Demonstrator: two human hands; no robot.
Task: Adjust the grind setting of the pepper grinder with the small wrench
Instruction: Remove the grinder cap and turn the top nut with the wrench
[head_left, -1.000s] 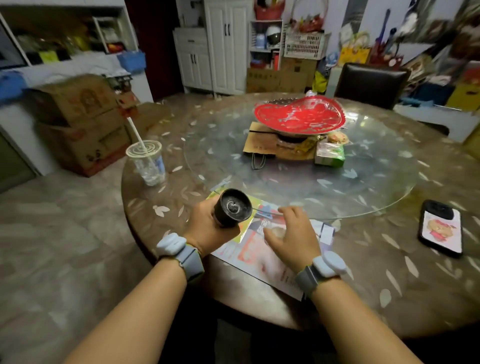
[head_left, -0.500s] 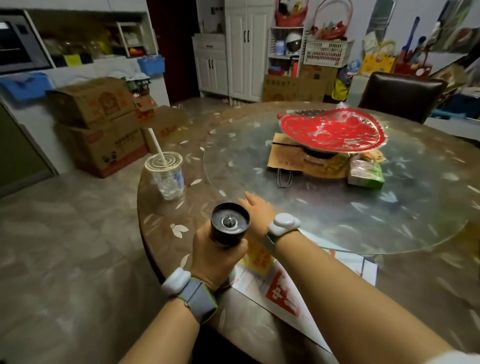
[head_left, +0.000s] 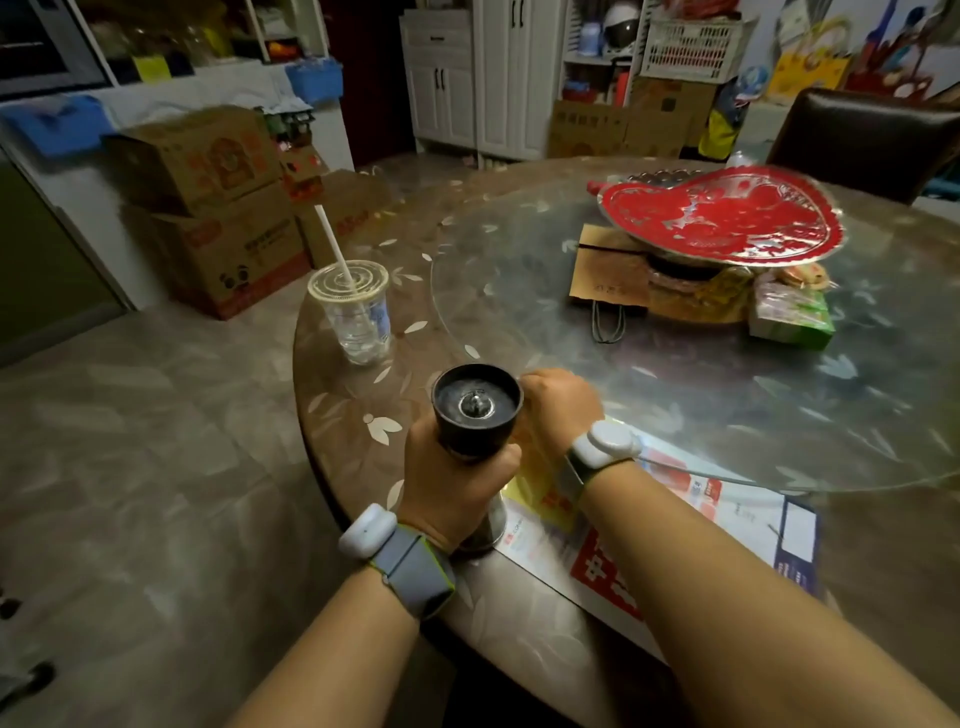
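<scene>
A dark pepper grinder (head_left: 477, 405) with a metal nut in the centre of its top stands upright near the table's front edge. My left hand (head_left: 452, 483) is wrapped around its body below the wide top. My right hand (head_left: 563, 408) rests on the table just right of and behind the grinder's top. Its fingers curl towards the grinder, and the fingertips are hidden behind it. No small wrench is visible, and I cannot tell whether the right hand holds one.
The round brown table (head_left: 363, 415) carries a glass turntable (head_left: 675, 374), printed papers (head_left: 701, 519) under my right forearm, and a plastic cup with a straw (head_left: 358, 312) at the left. A red heart-shaped tray (head_left: 722, 215), paper bag (head_left: 608, 270) and green pack (head_left: 789, 317) sit further back.
My right hand left the papers and crossed leftwards to sit behind the grinder. The grinder went from tilted towards me to upright in my left hand. The view swung to the left.
</scene>
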